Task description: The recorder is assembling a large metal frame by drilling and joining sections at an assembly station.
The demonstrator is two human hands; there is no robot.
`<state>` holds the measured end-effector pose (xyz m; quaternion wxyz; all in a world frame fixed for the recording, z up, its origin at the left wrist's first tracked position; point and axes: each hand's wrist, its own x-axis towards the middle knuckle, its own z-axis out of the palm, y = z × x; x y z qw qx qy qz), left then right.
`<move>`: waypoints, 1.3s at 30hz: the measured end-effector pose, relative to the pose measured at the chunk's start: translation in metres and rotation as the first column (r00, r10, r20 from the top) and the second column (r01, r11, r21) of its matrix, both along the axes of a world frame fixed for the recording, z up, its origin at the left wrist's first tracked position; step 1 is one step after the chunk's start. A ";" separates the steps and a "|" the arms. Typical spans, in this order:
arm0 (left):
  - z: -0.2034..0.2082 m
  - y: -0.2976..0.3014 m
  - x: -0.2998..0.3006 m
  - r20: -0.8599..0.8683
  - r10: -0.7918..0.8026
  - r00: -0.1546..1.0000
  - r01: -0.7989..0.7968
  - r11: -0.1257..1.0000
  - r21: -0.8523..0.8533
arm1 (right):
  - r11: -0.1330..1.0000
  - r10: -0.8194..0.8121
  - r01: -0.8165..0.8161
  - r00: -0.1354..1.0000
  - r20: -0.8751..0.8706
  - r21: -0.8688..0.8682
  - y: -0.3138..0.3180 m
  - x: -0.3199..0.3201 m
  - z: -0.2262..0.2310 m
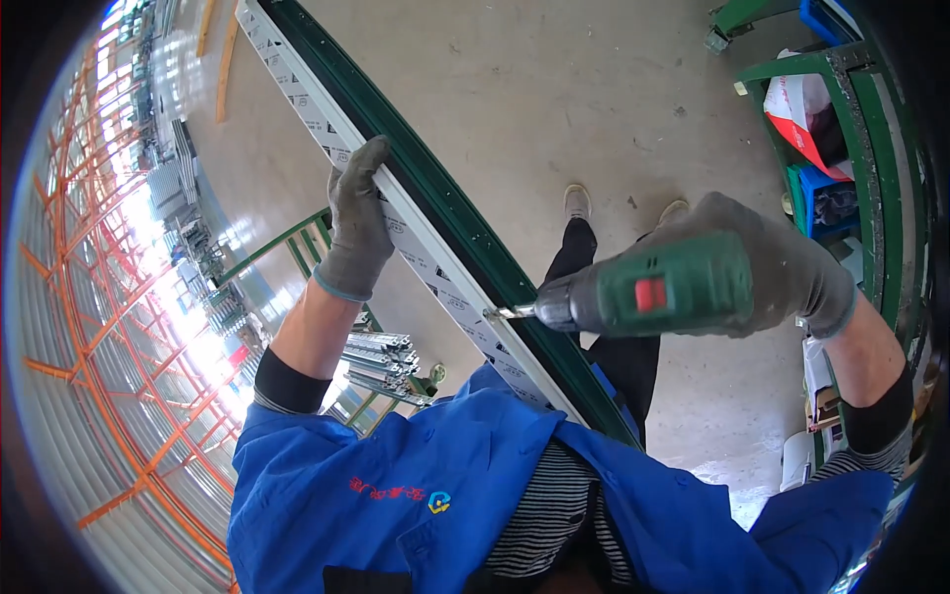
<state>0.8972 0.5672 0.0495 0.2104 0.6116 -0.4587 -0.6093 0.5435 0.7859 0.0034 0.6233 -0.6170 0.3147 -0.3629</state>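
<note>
A long metal profile (445, 210) slants from the upper left down toward my body, dark green along one face and covered with printed white film along the other. My left hand (358, 236), in a grey glove, grips its film-covered edge with the thumb and fingers around it. In my gloved right hand (787, 262) is a green and black power drill (618, 295) with a red switch. The drill's bit (512, 312) points left and its tip meets the profile's pale edge. Most fingers of the right hand are hidden behind the drill.
A green metal rack (871, 158) at the right carries a red and white bag (795, 111) and a blue bin (819, 190). Metal bars (381, 358) lie stacked beyond my left forearm, near a green frame (282, 243). Wooden strips (228, 69) lie on the floor at upper left.
</note>
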 end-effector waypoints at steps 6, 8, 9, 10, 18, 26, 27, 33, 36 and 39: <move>0.008 0.002 -0.004 -0.001 -0.015 1.000 0.015 1.000 0.025 | 0.990 -0.099 0.091 0.992 0.081 0.104 0.016 0.010 -0.004; 0.008 0.005 -0.003 0.043 -0.033 0.999 0.033 0.999 0.014 | 0.981 -0.122 0.098 0.982 0.147 0.167 0.012 0.012 0.005; 0.007 0.004 -0.001 0.048 -0.034 0.998 0.034 0.999 0.015 | 0.980 -0.187 0.183 0.981 0.049 0.077 0.012 0.014 0.010; 0.005 0.002 0.000 0.020 -0.045 0.999 0.045 0.999 0.008 | 0.965 -0.261 0.260 0.964 -0.046 -0.018 0.014 0.015 0.012; 0.003 0.002 -0.002 0.018 -0.022 1.000 0.021 0.999 0.035 | 0.943 -0.292 0.284 0.956 0.023 0.172 0.033 0.017 -0.004; 0.001 0.002 0.002 0.063 0.001 0.998 -0.004 0.999 0.039 | 0.888 -0.265 0.192 0.956 0.124 0.417 0.031 0.017 0.009; 0.001 0.001 0.003 0.066 -0.001 0.998 -0.001 0.999 0.040 | 0.885 -0.264 0.181 0.954 0.141 0.428 0.030 0.017 0.008; 0.002 0.000 0.004 0.073 -0.026 0.997 0.023 0.998 0.052 | 0.862 -0.160 0.023 0.960 0.229 0.506 0.017 0.006 0.004; 0.003 -0.001 0.006 0.083 -0.055 0.995 0.052 0.998 0.031 | 0.703 -0.187 -0.075 0.940 0.284 0.708 0.012 0.006 0.009; 0.003 0.000 0.004 0.091 -0.026 0.996 0.022 0.999 0.038 | 0.637 -0.203 -0.071 0.945 0.256 0.768 0.011 0.004 0.012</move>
